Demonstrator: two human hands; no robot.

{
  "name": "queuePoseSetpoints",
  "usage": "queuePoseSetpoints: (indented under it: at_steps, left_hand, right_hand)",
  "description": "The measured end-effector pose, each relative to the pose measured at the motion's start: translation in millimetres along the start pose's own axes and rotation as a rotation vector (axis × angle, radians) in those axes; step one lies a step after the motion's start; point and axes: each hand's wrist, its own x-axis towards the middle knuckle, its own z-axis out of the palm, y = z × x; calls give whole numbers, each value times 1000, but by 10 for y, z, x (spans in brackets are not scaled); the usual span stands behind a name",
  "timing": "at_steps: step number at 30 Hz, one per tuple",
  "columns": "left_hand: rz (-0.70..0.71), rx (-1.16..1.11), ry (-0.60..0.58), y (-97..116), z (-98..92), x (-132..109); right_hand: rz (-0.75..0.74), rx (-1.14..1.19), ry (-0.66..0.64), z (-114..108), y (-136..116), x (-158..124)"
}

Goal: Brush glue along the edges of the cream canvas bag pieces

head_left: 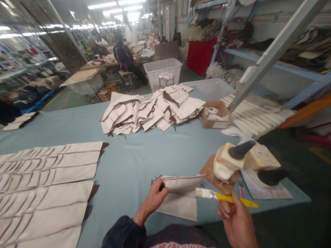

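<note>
Pinching the left corner of a folded cream fabric piece (181, 199) with the left hand (153, 199), fingers closed on the edge, thumb on top; keeping that piece flat on the blue-grey table (134, 158), right at the near edge, straight in front of the body; gripping a yellow-handled brush (227, 197) in the right hand (236, 220), fingers curled round the handle from below; resting the pale bristles against the right end of the piece, just touching.

Just behind the brush, on a brown board (207, 168), a pale crusted container (224, 163) with a dark handle (241, 150) sticking out, tilted to the right; beside it a second crusted lump (261, 156), and beneath that a sheet of paper (266, 193).

Off to the left, long cream panels (49, 179) laid in overlapping rows, dark trim at their right ends; further back, mid-table, a loose heap of cream pieces (152, 110) with brown ties; at the heap's right side, a small cardboard box (216, 115); beyond the box, pale strips (256, 115) fanned out in a row.

Past the far edge, a clear plastic bin (162, 70), and a seated person (124, 57), back turned, at another bench, well apart.
</note>
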Motion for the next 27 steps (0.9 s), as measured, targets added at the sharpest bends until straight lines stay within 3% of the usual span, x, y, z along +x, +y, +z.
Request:
queuePoseSetpoints:
  at_steps: [3,6,10,13,20,27]
  left_hand:
    - [-46,98,-45,-41,58,-31]
    - [-52,315,-1,-184,-39,4]
    - [170,812,135,-256,-289,48]
    - [263,1079,144,-154,-405,44]
    - [383,887,82,-82,-410,36]
    - [236,734,70,-55,-341,-169]
  right_hand:
    - [-8,1,85,-81,29,-19]
    - [-37,-28,179,-261,75,60]
    - [-144,-38,314,-553,46,244]
    - [-191,-43,376,-705,-21,433]
    - [-302,-154,428,-718,-101,1035]
    - [-370,-407,375,-633,-46,1412]
